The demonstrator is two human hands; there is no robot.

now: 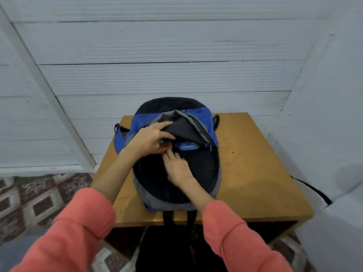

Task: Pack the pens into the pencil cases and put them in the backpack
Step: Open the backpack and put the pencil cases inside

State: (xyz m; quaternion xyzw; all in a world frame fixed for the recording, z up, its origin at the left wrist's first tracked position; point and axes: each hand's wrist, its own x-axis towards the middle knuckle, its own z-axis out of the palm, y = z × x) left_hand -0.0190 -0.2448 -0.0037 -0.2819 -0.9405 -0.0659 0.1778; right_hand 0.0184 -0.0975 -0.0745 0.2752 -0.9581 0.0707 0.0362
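1. Soft, cool, even light fills the room, with no lamp or window in sight.
2. The wooden table point(255, 169) has a dull sheen, and a faint shadow lies to the right of the backpack point(204, 122).
3. The backpack's open inside is almost black, its detail lost.
4. Wide-angle distortion bows the wall panels point(157, 46) and stretches the sleeves point(68, 232) at the bottom corners.
5. The edges are slightly soft and the centre is sharper.
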